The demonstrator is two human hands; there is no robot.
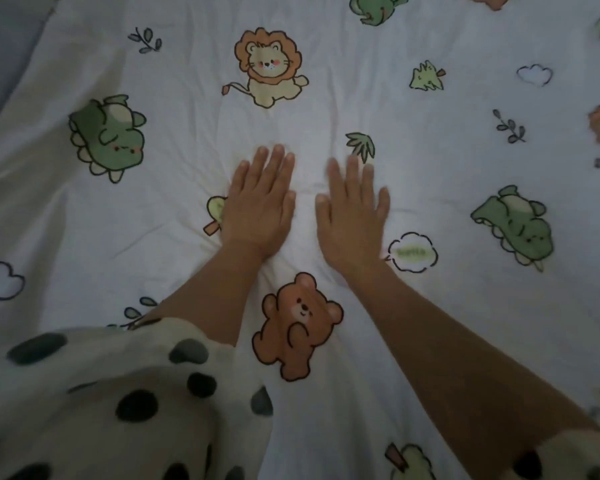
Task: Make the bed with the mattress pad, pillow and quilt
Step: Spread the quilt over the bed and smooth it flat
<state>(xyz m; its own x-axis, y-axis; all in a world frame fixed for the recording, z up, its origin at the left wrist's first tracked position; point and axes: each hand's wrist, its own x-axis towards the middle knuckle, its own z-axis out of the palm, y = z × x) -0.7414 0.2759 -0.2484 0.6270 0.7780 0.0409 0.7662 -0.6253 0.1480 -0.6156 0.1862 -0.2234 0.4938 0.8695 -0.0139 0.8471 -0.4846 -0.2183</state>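
Across the whole view lies the quilt (pixel 326 98), white with printed animals, spread over the bed and creased near its middle. Left hand (pixel 258 206) and right hand (pixel 354 213) rest palm-down side by side on it, fingers straight and slightly spread, gripping nothing. Blue-grey bedding (pixel 4 46) shows at the upper left corner. The fabric looks soft, light and limp; it likely smooths best under flat palms and shifts best when pulled by its edges.
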